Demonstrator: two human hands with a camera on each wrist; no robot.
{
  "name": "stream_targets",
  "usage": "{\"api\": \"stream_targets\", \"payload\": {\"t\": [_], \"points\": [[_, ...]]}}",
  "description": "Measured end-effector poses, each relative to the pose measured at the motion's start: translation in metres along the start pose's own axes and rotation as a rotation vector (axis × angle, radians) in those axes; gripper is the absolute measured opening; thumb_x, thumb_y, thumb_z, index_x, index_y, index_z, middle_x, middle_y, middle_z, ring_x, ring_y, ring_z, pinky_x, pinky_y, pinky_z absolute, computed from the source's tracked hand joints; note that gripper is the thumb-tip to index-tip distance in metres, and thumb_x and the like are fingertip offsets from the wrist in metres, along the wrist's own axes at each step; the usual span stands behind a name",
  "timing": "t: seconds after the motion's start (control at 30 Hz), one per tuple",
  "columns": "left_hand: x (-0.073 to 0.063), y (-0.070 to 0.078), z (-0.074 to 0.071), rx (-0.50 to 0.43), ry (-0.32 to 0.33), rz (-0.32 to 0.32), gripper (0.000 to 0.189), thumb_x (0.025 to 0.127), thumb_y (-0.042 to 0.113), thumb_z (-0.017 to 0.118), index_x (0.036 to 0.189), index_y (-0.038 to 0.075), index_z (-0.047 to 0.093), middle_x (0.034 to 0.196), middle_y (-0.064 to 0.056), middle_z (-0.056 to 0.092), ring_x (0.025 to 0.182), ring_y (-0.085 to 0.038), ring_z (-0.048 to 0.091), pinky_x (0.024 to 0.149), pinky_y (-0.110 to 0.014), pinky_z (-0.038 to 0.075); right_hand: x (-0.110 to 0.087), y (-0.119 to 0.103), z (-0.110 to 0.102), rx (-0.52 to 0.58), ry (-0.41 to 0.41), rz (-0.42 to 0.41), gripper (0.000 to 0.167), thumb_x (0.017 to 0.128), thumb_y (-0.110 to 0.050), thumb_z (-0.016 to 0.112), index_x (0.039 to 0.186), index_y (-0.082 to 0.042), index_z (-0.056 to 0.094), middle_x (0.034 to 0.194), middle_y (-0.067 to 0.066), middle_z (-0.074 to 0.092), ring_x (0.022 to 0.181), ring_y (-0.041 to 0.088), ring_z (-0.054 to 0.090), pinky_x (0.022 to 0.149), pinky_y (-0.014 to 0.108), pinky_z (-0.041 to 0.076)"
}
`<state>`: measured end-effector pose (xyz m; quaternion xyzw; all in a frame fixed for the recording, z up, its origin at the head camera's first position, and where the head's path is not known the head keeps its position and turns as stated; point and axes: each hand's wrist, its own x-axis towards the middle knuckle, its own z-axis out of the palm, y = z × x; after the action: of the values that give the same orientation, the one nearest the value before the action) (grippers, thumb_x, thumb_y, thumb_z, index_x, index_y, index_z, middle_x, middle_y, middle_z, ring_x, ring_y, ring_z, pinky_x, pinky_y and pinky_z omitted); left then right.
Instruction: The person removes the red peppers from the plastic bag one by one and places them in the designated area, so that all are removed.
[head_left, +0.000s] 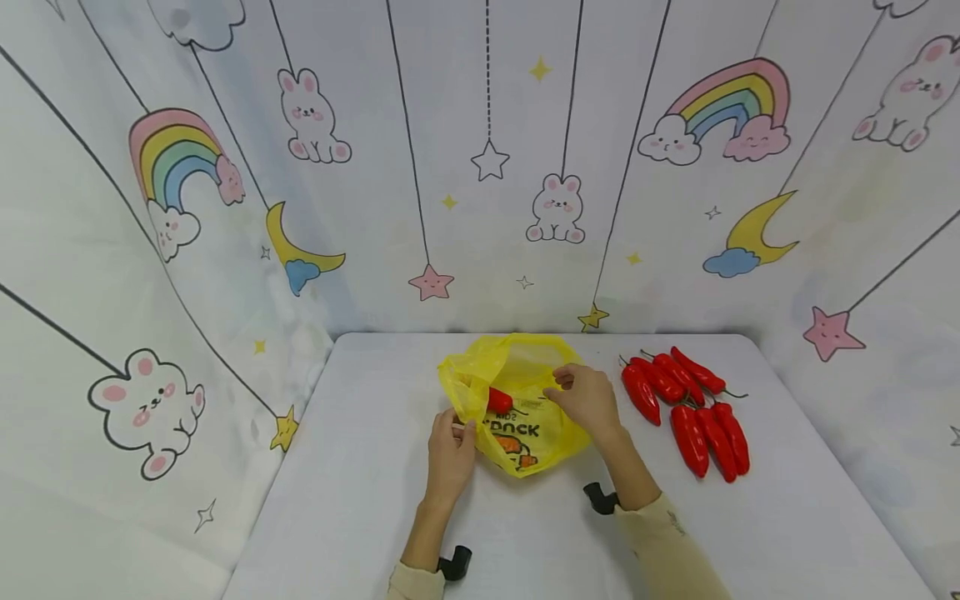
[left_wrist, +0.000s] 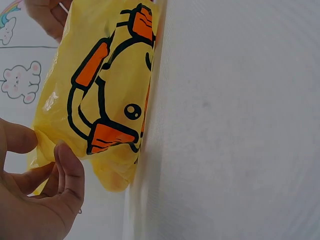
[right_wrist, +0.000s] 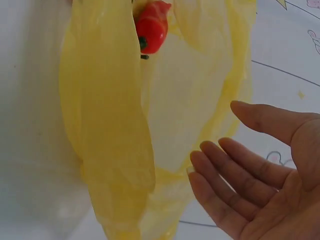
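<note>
A yellow plastic bag (head_left: 551,446) printed with a cartoon duck lies on the table with its mouth spread wide. One red chili pepper (head_left: 499,401) with a green stem is inside it; the right wrist view shows that pepper (right_wrist: 153,27) against the inner wall. My left hand (head_left: 452,454) pinches the bag's left edge between thumb and fingers, as the left wrist view of the hand (left_wrist: 45,185) also shows. At the bag's right side is my right hand (head_left: 588,402), its fingers extended and loosely bent, holding nothing.
Several red chili peppers (head_left: 690,433) lie in a loose group on the table right of the bag. The white table (head_left: 337,467) is bordered by a cartoon-printed cloth (head_left: 480,275) at the back and sides. Black wrist mounts (head_left: 600,498) stick out near both forearms.
</note>
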<state>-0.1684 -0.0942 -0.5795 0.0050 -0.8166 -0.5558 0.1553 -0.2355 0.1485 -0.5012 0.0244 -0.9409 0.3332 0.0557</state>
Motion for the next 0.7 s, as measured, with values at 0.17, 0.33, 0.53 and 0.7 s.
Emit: {"api": "stream_targets", "payload": {"t": [0.17,0.33,0.53,0.7], "points": [[0.001,0.0,0.0,0.007,0.004,0.004,0.029,0.104,0.015,0.064,0.13,0.003,0.062,0.107,-0.005,0.058,0.082,-0.014,0.058,0.067,-0.025,0.054,0.006,-0.009,0.021,-0.024,-0.084,-0.051,0.043,0.086,-0.029,0.087,0.119,-0.004,0.075,0.111,0.013,0.076,0.1,0.027,0.07,0.088,0.046,0.058],[0.003,0.0,0.0,0.022,0.007,0.002,0.029,0.104,0.015,0.064,0.131,0.002,0.062,0.107,-0.006,0.058,0.083,-0.014,0.059,0.068,-0.025,0.054,0.011,-0.018,0.038,-0.038,-0.132,-0.077,0.041,0.086,-0.027,0.087,0.118,-0.003,0.075,0.11,0.013,0.076,0.098,0.027,0.07,0.087,0.046,0.059],[0.002,0.0,0.0,0.03,0.006,-0.001,0.03,0.104,0.015,0.063,0.131,0.001,0.062,0.108,-0.006,0.059,0.085,-0.014,0.059,0.071,-0.025,0.054,0.015,-0.023,0.051,-0.061,-0.157,-0.062,0.042,0.085,-0.026,0.088,0.119,-0.004,0.075,0.111,0.011,0.076,0.096,0.025,0.071,0.084,0.043,0.06],[0.0,0.0,0.001,0.028,0.002,0.002,0.029,0.104,0.015,0.064,0.13,0.002,0.062,0.107,-0.006,0.058,0.084,-0.014,0.06,0.069,-0.025,0.055,0.017,-0.024,0.058,-0.068,-0.174,-0.034,0.044,0.084,-0.026,0.089,0.12,-0.005,0.075,0.111,0.01,0.076,0.096,0.025,0.07,0.086,0.043,0.06]]}}
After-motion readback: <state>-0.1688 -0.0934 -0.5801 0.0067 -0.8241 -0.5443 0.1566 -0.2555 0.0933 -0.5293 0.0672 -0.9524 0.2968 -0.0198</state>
